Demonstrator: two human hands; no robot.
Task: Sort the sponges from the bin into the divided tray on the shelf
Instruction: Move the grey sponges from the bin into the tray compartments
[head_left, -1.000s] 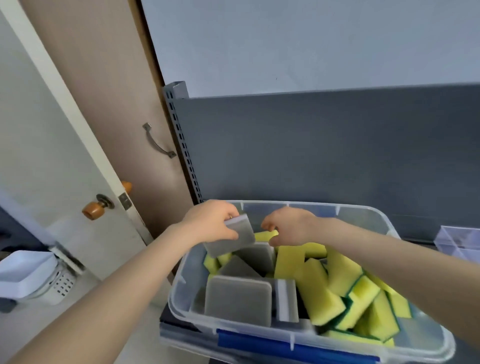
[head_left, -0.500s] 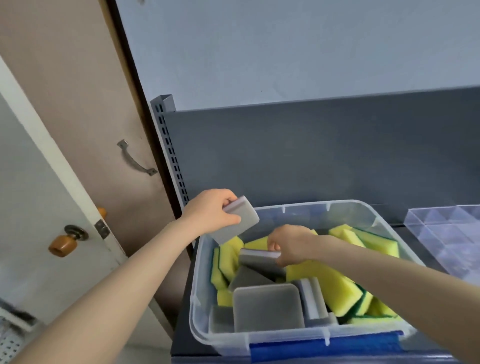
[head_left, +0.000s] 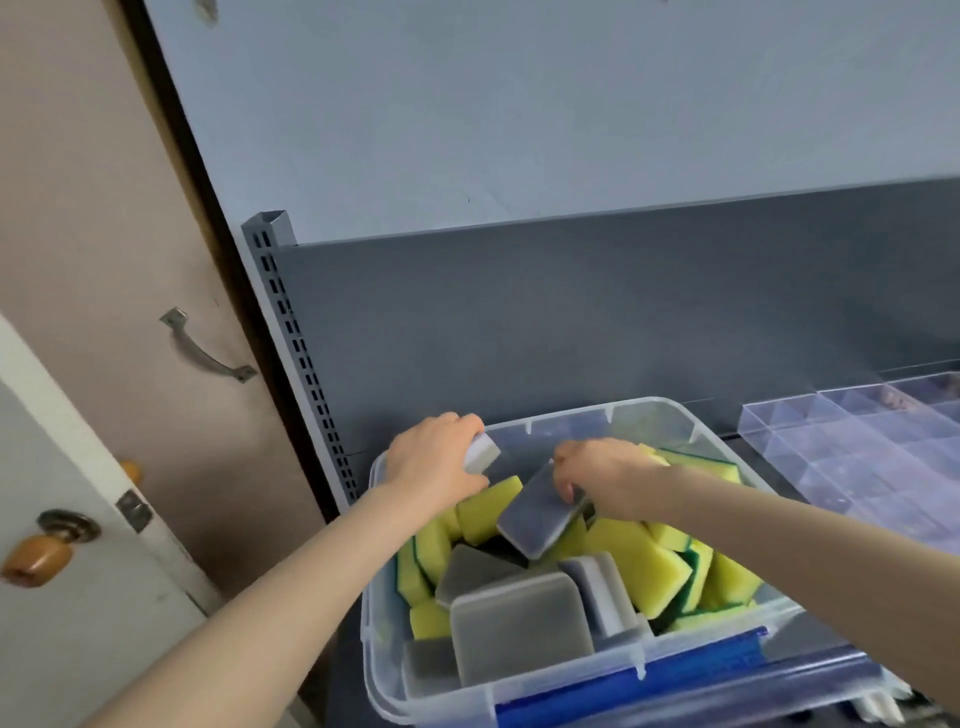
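— Starting at the left, what was there?
— A wooden door knob (head_left: 36, 558), then the left grip (head_left: 434, 460), fingers curled round a white-edged sponge (head_left: 482, 452) above the bin's (head_left: 649, 409) back left corner.
— And the right grip (head_left: 602, 475)?
— Pinching a tilted grey sponge (head_left: 540, 517) over the pile (head_left: 639, 561) (yellow and grey ones, all inside the bin).
— And further right?
— The clear divided tray (head_left: 789, 421) sat on the shelf (head_left: 740, 444), just right of the bin.

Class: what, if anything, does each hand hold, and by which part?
The left hand grips a grey-and-white sponge block, mostly covered, one corner showing. The right hand pinches a flat grey rectangular sponge by its upper end.
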